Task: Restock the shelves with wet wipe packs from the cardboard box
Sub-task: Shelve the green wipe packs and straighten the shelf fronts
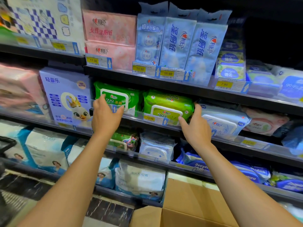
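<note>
Your left grip [106, 115] lies spread on the dark green plastic wet wipe pack [132, 99]. Your right grip [196, 126], fingers straight, braces the light green pack [167, 102], probably squaring both on the black shelf [129, 122]. The brown cardboard box [188, 202] sits below.

Left hand [105, 118] on green pack [133, 99], right hand [198, 128] touching lime pack [167, 102]
</note>
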